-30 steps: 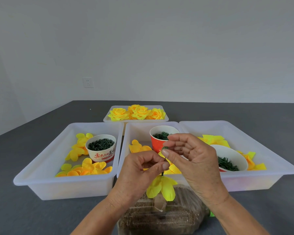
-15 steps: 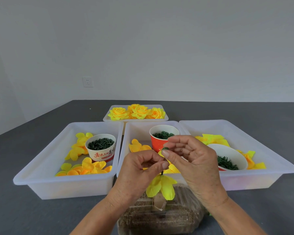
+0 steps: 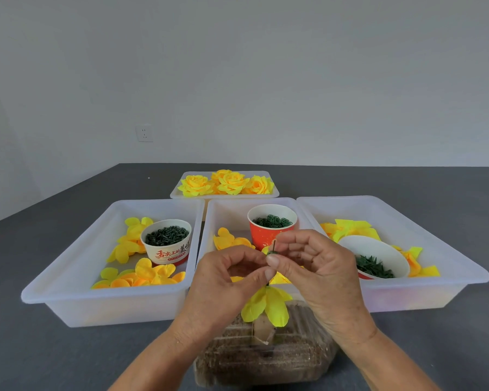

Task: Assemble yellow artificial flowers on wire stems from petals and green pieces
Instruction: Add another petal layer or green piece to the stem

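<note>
My left hand (image 3: 226,280) pinches a thin dark wire stem (image 3: 274,245) that stands upright in front of the middle tray. A yellow petal piece (image 3: 268,306) hangs on the stem below my fingers. My right hand (image 3: 314,266) pinches a small green ring (image 3: 271,253) threaded on the wire near its top, thumb and forefinger curled round it. The wire's lower part is hidden behind my hands.
Three white trays hold loose yellow petals: left tray (image 3: 68,277) with a white cup of green pieces (image 3: 167,241), middle tray (image 3: 209,221) with a red cup of green rings (image 3: 271,225), right tray (image 3: 449,258) with a tipped bowl of green pieces (image 3: 376,261). Finished yellow flowers (image 3: 229,183) lie in a far tray. A clear bag (image 3: 266,354) lies beneath my hands.
The hands stay together at the stem; my right fingers have shifted slightly, exposing the wire tip and the green ring on it.
</note>
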